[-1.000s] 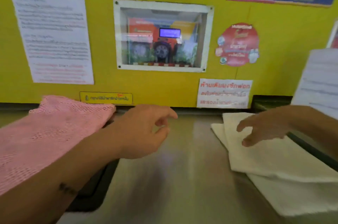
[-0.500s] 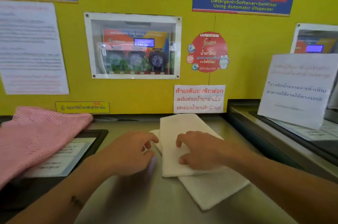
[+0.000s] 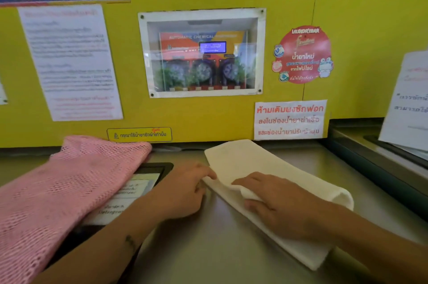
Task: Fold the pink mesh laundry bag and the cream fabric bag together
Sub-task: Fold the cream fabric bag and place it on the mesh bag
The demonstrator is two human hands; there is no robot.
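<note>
The cream fabric bag (image 3: 259, 163) lies folded into a long strip on the steel machine top (image 3: 208, 249), running from the back wall toward the front right. My left hand (image 3: 185, 188) pinches its near left edge. My right hand (image 3: 275, 200) lies on the strip's middle with fingers curled around a lifted fold. The pink mesh laundry bag (image 3: 69, 188) lies spread out at the left, apart from both hands, covering part of a black panel.
A black detergent panel with a white label (image 3: 139, 184) sits under the pink bag's edge. The yellow wall (image 3: 196, 116) with notices and a dispenser window stands right behind. A second machine top with a paper sign (image 3: 407, 103) rises at the right.
Both hands came together on the cream bag and took hold of it. The bag went from a loose two-layer fold to a narrower strip. The pink bag stayed in place.
</note>
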